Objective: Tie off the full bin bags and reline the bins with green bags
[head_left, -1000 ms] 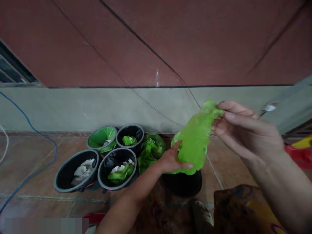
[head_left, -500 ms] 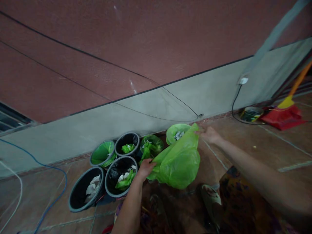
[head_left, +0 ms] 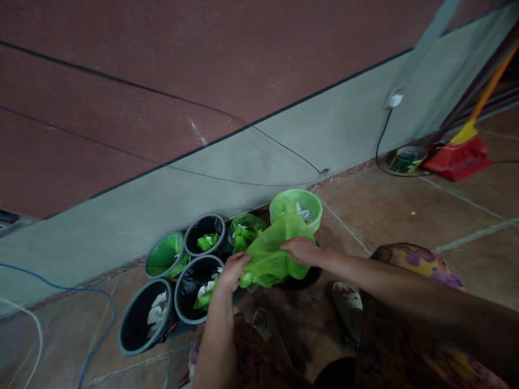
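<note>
A person's left hand [head_left: 234, 270] and right hand [head_left: 302, 251] grip a thin, translucent, bright-green plastic bag [head_left: 265, 262] spread between them, its left edge pinched in the left fingers, its right side beneath the curled right fingers. The bag hangs over a partly hidden black round bin [head_left: 310, 278], near a round, pale-green-lined bin [head_left: 317, 209] holding white scraps [head_left: 303, 212].

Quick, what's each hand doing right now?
Left hand: closed, holding the left edge of the thin green bag.
Right hand: closed, holding the same bag farther right.
</note>
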### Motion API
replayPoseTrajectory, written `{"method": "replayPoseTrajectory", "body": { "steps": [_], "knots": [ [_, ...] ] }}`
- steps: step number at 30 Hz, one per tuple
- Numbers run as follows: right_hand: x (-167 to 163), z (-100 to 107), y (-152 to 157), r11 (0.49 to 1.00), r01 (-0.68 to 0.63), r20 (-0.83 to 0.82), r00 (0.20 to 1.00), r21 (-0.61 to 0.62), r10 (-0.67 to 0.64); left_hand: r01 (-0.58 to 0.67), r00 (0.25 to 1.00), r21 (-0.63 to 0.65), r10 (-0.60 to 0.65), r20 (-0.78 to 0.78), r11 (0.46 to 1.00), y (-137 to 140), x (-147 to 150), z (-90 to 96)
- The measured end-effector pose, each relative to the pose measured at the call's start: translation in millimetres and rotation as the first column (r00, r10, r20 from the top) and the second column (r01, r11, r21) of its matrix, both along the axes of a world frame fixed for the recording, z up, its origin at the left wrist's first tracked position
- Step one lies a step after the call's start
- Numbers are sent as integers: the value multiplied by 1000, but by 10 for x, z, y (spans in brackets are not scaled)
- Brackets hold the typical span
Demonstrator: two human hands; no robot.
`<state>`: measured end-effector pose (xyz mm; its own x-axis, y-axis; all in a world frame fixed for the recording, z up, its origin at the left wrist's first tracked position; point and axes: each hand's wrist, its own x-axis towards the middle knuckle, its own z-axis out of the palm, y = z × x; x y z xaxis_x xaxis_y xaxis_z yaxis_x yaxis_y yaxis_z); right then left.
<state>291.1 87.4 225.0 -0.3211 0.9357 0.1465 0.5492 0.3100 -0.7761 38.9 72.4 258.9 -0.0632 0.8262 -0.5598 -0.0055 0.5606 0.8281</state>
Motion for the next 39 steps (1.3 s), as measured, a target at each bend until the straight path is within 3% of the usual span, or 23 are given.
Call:
{"method": "replayPoseTrajectory", "body": {
  "steps": [3,6,13,16,18,21,23,26,30,35,37,39],
  "knots": [
    [268,147,276,1000,26,68,997,-6,-26,-61,997,39,62,-37,997,-6,-203,31],
    [566,262,500,984,174,42,983,47,-176,-90,996,76,91,-12,993,-37,-355,72],
    [1081,112,677,922,381,-134,919,65,-371,-140,990,95,137,38,986,-75,-419,185],
    [956,140,572,892,433,-68,902,132,-427,-224,970,122,209,124,967,-38,-363,180],
    [713,220,381,898,373,-40,927,232,-374,-253,956,119,230,181,960,-7,-285,166],
    [223,328,-22,945,27,60,997,327,-50,-259,940,128,219,262,957,34,-94,159],
    [-86,340,-246,946,-169,136,981,276,136,-247,929,149,190,316,958,49,67,175],
    [-379,269,-329,986,-73,194,980,148,44,-178,916,182,95,390,967,44,302,227],
    [-418,142,-85,991,130,174,975,39,-135,-86,873,206,-25,487,975,10,475,300],
    [-283,137,58,993,73,-109,991,-92,-83,-123,861,250,-22,508,960,33,420,315],
    [-243,182,42,988,59,-172,982,-139,-83,-124,876,329,-52,479,936,61,379,284],
    [-219,237,21,984,39,-215,973,-175,-77,-101,913,468,-106,395,878,87,367,229]
  ]
}}
